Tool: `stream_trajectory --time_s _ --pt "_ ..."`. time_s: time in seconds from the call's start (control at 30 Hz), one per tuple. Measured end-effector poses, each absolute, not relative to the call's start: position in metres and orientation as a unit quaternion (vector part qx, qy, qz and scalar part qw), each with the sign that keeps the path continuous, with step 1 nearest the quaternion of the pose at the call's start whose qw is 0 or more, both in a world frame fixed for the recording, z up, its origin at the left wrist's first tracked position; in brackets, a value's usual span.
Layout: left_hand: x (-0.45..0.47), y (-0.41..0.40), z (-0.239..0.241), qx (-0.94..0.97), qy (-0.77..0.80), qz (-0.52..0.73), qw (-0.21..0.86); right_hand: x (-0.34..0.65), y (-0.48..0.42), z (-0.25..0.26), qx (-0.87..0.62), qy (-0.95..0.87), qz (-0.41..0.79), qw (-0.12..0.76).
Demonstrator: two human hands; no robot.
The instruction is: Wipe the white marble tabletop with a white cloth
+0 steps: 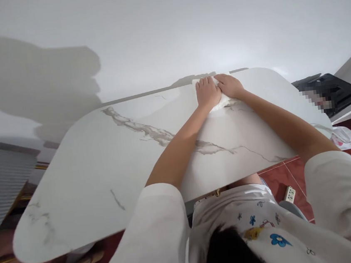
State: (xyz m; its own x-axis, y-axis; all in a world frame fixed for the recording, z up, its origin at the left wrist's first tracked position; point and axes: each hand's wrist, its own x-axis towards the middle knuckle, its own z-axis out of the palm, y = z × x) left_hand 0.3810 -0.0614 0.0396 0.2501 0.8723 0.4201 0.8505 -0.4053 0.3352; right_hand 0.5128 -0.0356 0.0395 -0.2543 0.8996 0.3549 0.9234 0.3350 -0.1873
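Head view: left hand (207, 91), right hand (229, 86) open flat on cloth (223, 101), far edge of table (104, 168).

arms outstretched, left hand (208, 92) and right hand (229, 86) palm-down, side by side

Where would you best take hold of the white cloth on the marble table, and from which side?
Probably its bunched edge beside the wrists, coming from the near side. The white cloth lies at the far edge of the marble table under the left hand and right hand, so only its rim is free.
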Motion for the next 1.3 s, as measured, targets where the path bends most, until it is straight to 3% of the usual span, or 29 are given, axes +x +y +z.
stream_trajectory --time_s 0.6,1.07,1.3 --pt "0.371 -0.265 0.037 0.832 0.5 0.239 0.004 0.51 -0.258 0.037 -0.57 -0.804 -0.046 0.164" --pt "0.258 -0.285 0.021 0.813 0.535 0.223 -0.054 0.397 -0.267 0.023 -0.488 -0.848 -0.054 0.199" --pt "0.247 -0.248 0.027 0.806 0.549 0.219 -0.03 0.383 -0.228 0.024 -0.479 -0.849 -0.051 0.218"
